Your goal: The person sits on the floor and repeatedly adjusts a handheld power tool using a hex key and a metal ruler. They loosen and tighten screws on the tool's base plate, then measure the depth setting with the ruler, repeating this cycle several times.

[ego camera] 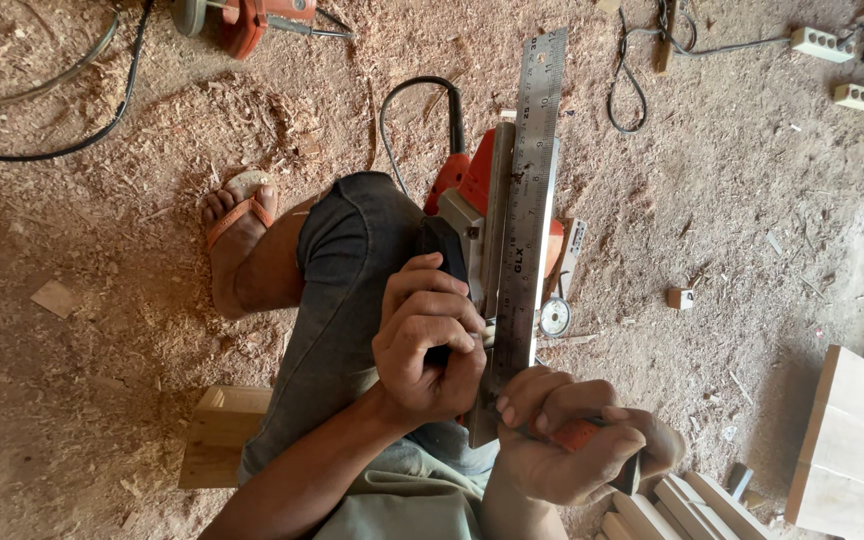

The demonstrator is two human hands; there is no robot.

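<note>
A person sits low over a sawdust-covered floor (102, 330), seen from above, with an orange electric planer (472, 200) turned sole-up on the knee. The left hand (430, 345) is curled tight around the planer's black handle, fingers pressed together. The right hand (577, 440), just below the planer, is closed around an orange-handled tool, likely a screwdriver, whose tip is hidden. A steel ruler (530, 200) lies flat along the planer's sole; its long axis runs nearly straight away from the person, tilted slightly right, its far end reaching past the planer's nose. The ruler is already in place against the sole, so checking or adjusting appears to be under way; whether any adjusting is finished cannot be told. Left of the planer, a sandalled foot (237, 225) rests on the floor. Right of the planer sit pale wooden boards (852, 450). A second orange power tool (252, 20) lies beyond it.
</note>
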